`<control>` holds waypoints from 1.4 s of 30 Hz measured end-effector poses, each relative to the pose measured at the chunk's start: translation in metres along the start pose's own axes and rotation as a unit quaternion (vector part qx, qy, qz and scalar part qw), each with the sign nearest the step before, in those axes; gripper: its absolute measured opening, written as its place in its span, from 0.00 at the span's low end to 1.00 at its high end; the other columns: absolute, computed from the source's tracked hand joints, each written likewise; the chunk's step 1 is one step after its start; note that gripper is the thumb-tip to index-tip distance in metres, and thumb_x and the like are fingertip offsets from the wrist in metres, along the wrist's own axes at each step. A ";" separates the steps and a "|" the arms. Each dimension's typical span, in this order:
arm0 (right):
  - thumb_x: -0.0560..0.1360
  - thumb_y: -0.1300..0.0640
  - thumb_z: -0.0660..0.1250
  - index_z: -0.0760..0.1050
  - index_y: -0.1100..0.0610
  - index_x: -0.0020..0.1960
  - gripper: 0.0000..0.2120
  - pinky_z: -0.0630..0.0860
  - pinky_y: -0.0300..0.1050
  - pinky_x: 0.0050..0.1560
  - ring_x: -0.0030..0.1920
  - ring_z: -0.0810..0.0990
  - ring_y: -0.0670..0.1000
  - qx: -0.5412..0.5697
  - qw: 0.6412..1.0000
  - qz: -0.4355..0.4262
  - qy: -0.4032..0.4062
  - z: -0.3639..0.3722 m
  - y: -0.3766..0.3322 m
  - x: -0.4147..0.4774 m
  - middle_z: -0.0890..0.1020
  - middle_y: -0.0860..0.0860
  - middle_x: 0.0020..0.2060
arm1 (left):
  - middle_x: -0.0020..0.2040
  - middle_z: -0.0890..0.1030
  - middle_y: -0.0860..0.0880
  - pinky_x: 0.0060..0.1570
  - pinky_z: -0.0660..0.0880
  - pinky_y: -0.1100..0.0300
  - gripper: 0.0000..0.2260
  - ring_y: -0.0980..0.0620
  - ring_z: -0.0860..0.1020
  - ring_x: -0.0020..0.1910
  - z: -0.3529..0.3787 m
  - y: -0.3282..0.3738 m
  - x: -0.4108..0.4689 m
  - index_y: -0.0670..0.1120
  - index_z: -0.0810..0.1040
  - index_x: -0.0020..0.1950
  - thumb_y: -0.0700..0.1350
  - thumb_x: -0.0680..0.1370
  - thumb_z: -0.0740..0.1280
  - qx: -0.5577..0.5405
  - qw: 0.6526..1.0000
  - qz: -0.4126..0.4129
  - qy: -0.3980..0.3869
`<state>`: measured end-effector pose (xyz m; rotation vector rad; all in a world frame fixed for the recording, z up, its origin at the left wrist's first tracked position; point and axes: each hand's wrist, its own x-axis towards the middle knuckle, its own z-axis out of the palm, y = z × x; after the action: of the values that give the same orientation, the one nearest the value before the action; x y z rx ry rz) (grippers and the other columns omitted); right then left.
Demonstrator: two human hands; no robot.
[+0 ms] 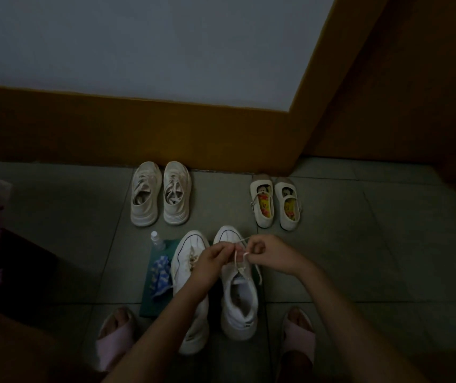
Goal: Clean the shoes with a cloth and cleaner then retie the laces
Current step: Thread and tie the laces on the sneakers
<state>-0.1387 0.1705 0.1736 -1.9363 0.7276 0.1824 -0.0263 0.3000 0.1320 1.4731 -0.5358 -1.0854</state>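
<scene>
The fingertips of the left hand (211, 258) and the right hand (266, 253) are curled inward. Each pinches a strand of the thin white shoelace (235, 257), pulled up taut between them. They work just above the tongue of the right-side white lace-up sneaker (240, 299).

Both hands sit knuckles-up, close together but not touching, with the wrists slightly bent. The bare forearms rise from the bottom edge and converge over the shoes. The left forearm crosses above the left-side white lace-up sneaker (189, 246), hiding its middle.

The two sneakers stand side by side, toes pointing at the wall, partly on a flat dark green mat (149, 299). On the mat to their left lies a crumpled blue-and-white patterned cloth (161, 275). A small clear plastic spray bottle (157, 240) is at the mat's far left corner.

The person's feet, in pink open-toe slippers (113, 338), flank the sneakers on the grey tiled floor (359, 244).

Farther off, by the orange-brown skirting (110, 134), stand a pair of beige laced trainers (160, 193). To their right is a pair of small white strap shoes with cartoon-printed insoles (275, 205).
</scene>
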 end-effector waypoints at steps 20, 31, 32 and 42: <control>0.70 0.59 0.72 0.79 0.54 0.40 0.03 0.77 0.46 0.42 0.37 0.80 0.49 0.125 0.983 -0.003 0.138 0.022 0.008 0.022 0.82 0.53 0.35 | 0.38 0.78 0.49 0.42 0.71 0.57 0.08 0.53 0.75 0.38 0.018 -0.004 0.008 0.46 0.72 0.46 0.48 0.80 0.59 0.287 0.955 0.001 -0.073; 0.72 0.69 0.66 0.78 0.51 0.46 0.13 0.74 0.36 0.49 0.42 0.79 0.38 0.055 0.996 -0.026 0.064 0.014 0.016 0.015 0.81 0.42 0.40 | 0.36 0.78 0.46 0.45 0.74 0.49 0.14 0.47 0.77 0.37 0.016 -0.012 0.010 0.47 0.73 0.39 0.49 0.82 0.56 0.210 0.977 0.004 -0.026; 0.71 0.69 0.68 0.78 0.51 0.44 0.13 0.73 0.35 0.46 0.39 0.78 0.36 0.048 0.996 -0.025 0.066 0.013 0.017 0.015 0.81 0.42 0.39 | 0.36 0.78 0.46 0.46 0.74 0.48 0.15 0.47 0.78 0.37 0.016 -0.012 0.010 0.47 0.73 0.38 0.50 0.81 0.56 0.207 0.978 -0.001 -0.024; 0.76 0.62 0.64 0.71 0.52 0.40 0.08 0.71 0.40 0.43 0.39 0.75 0.46 0.077 0.995 0.011 0.067 0.019 0.021 0.012 0.76 0.47 0.36 | 0.28 0.78 0.51 0.37 0.72 0.64 0.15 0.58 0.76 0.30 0.011 -0.010 0.010 0.46 0.77 0.36 0.42 0.81 0.58 0.098 0.995 0.009 0.004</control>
<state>-0.1376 0.1761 0.1433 -1.8053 0.8282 0.0085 -0.0332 0.2880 0.1207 1.6387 -0.6653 -1.0349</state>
